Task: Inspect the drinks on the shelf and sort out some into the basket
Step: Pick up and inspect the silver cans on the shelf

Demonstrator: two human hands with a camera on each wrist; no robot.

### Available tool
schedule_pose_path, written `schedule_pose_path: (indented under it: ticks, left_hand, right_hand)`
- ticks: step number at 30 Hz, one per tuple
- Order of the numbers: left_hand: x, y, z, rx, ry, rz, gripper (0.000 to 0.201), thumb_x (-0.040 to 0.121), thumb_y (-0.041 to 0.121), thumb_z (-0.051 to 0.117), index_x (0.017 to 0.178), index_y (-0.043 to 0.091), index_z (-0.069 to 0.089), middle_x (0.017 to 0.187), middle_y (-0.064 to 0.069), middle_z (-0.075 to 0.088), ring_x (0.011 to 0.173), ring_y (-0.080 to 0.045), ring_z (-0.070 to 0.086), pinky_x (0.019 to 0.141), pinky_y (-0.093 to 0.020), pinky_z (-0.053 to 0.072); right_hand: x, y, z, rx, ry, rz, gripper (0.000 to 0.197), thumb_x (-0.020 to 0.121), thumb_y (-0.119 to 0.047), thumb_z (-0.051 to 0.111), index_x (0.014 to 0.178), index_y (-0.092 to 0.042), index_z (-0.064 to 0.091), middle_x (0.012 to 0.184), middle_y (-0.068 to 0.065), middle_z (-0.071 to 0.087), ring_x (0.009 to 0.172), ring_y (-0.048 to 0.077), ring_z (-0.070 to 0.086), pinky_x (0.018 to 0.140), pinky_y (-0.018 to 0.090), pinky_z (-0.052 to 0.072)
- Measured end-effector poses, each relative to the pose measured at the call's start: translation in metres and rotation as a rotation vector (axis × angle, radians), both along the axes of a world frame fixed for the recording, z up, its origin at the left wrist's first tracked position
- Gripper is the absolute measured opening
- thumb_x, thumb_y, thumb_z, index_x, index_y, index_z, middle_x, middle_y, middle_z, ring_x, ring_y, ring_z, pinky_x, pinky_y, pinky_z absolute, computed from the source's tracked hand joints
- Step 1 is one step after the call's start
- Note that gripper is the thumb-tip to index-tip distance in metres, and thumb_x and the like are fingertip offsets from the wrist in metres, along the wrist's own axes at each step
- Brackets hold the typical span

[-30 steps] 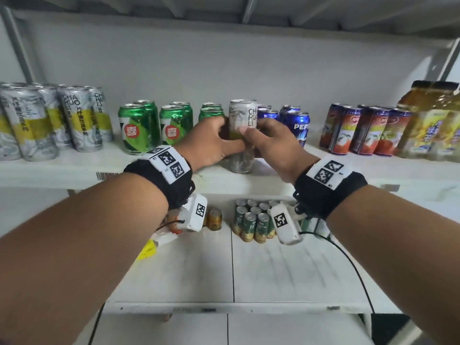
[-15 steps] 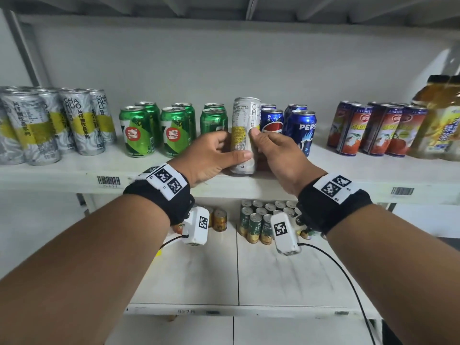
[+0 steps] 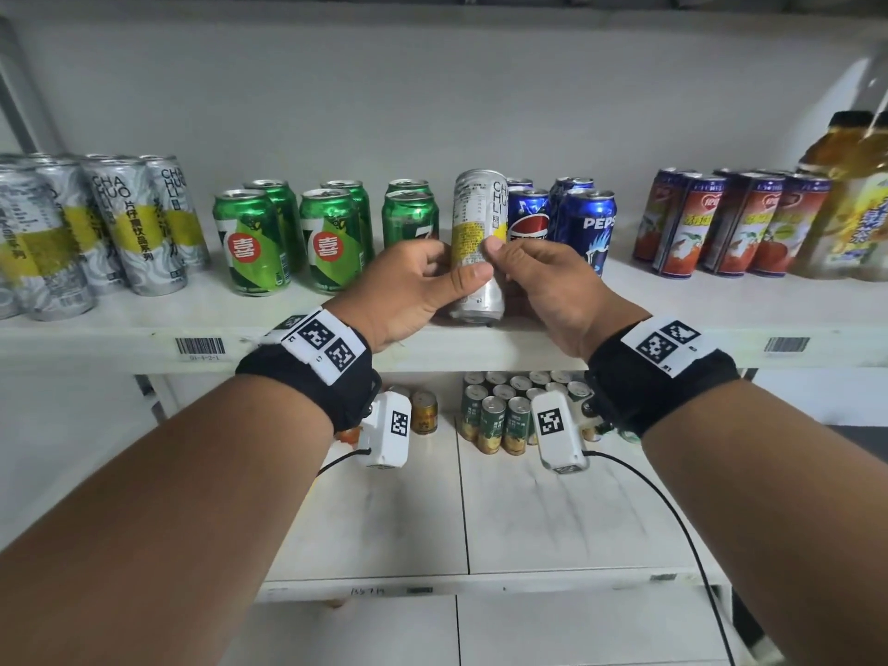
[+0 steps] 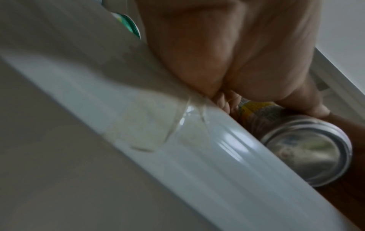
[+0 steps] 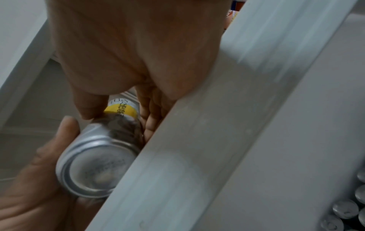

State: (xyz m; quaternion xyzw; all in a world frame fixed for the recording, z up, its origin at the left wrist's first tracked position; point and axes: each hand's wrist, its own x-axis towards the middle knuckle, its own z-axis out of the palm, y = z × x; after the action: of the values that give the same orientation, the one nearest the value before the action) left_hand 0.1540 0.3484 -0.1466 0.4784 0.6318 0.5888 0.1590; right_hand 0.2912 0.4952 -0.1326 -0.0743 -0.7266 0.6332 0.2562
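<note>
White shelf of canned drinks, both hands' fingers wrapped around one tall silver-and-yellow can

We count one tall silver-and-yellow can in our two hands. On the upper shelf: six green cans, four blue cola cans, at least five red-and-blue juice cans, and a cluster of tall silver cans at left, too overlapped to number. Two yellow bottles stand at far right. Small cans crowd the lower shelf, count unclear.
</note>
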Motion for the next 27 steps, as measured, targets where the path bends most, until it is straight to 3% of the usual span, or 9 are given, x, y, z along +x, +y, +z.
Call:
schedule_pose_path:
  ticks: [2,7,10,12,14,18,22,24,27]
  left_hand:
    - [-0.001,0.001,0.000,0.003,0.001,0.000,0.044,0.089,0.043,0.087,0.123,0.017,0.073,0.116,-0.008,0.082,0.115,-0.034,0.076,0.101,-0.050,0.063]
    - [-0.001,0.001,-0.002,0.031,0.038,0.014,0.051,0.081,0.036,0.094,0.125,0.027,0.071,0.122,0.002,0.081,0.118,-0.019,0.076,0.102,-0.039,0.061]
    - [-0.002,0.001,-0.005,0.030,0.142,0.051,0.048,0.083,0.022,0.094,0.125,0.026,0.071,0.121,0.009,0.080,0.115,-0.011,0.076,0.100,-0.031,0.061]
    - [-0.001,0.001,-0.005,0.035,0.184,0.074,0.057,0.082,0.024,0.096,0.132,0.021,0.069,0.124,0.006,0.079,0.118,-0.013,0.075,0.105,-0.040,0.059]
    - [0.001,0.001,-0.004,0.032,0.215,0.079,0.062,0.082,0.024,0.096,0.136,0.021,0.067,0.127,0.006,0.078,0.119,-0.013,0.074,0.108,-0.041,0.058]
    - [0.002,0.002,-0.004,0.020,0.303,0.115,0.062,0.083,0.011,0.093,0.135,0.027,0.062,0.128,0.014,0.074,0.119,0.000,0.070,0.103,-0.021,0.055]
    - [0.001,0.003,-0.003,0.028,0.323,0.089,0.072,0.080,-0.009,0.088,0.143,0.010,0.059,0.130,0.004,0.072,0.120,0.001,0.068,0.101,-0.017,0.054]
    - [0.001,0.003,-0.003,0.024,0.358,0.098,0.074,0.077,-0.011,0.089,0.143,0.006,0.059,0.126,0.004,0.072,0.113,0.004,0.068,0.096,-0.015,0.054]
    - [0.000,0.003,-0.002,0.020,0.378,0.105,0.074,0.076,-0.008,0.091,0.141,0.007,0.060,0.126,0.002,0.073,0.113,-0.002,0.070,0.098,-0.020,0.056]
  right_hand:
    - [0.000,0.000,0.000,-0.004,0.014,-0.002,0.051,0.099,-0.035,0.070,0.120,0.011,0.065,0.117,0.035,0.069,0.096,0.040,0.069,0.098,0.067,0.054]
    - [0.002,0.002,-0.005,0.000,0.063,0.014,0.036,0.097,-0.026,0.072,0.124,-0.003,0.071,0.118,0.019,0.076,0.113,0.042,0.071,0.104,0.060,0.054]
    - [0.003,0.003,-0.006,0.011,0.088,0.031,0.035,0.093,-0.026,0.076,0.122,-0.007,0.070,0.115,0.013,0.077,0.108,0.035,0.073,0.101,0.061,0.056]
    - [0.004,0.004,-0.007,-0.004,0.115,0.043,0.043,0.088,-0.026,0.080,0.124,-0.007,0.068,0.119,0.015,0.075,0.115,0.038,0.071,0.104,0.060,0.054]
    - [0.005,0.005,-0.008,-0.017,0.142,0.054,0.056,0.082,-0.025,0.085,0.131,-0.005,0.065,0.127,0.019,0.072,0.124,0.040,0.066,0.110,0.058,0.050]
    - [0.007,0.008,-0.012,0.068,0.140,0.081,0.062,0.077,-0.015,0.090,0.132,-0.009,0.063,0.129,0.009,0.073,0.126,0.027,0.067,0.113,0.052,0.050]
    - [0.010,0.009,-0.014,0.201,0.121,0.078,0.063,0.074,-0.017,0.095,0.129,-0.017,0.064,0.127,0.000,0.074,0.125,0.018,0.067,0.114,0.051,0.049]
    - [0.010,0.009,-0.016,0.230,0.113,0.079,0.065,0.072,-0.018,0.097,0.128,-0.017,0.064,0.127,0.000,0.073,0.125,0.019,0.066,0.115,0.050,0.049]
    - [0.010,0.009,-0.016,0.231,0.115,0.089,0.067,0.071,-0.018,0.097,0.128,-0.016,0.063,0.128,0.001,0.073,0.126,0.019,0.066,0.115,0.049,0.048]
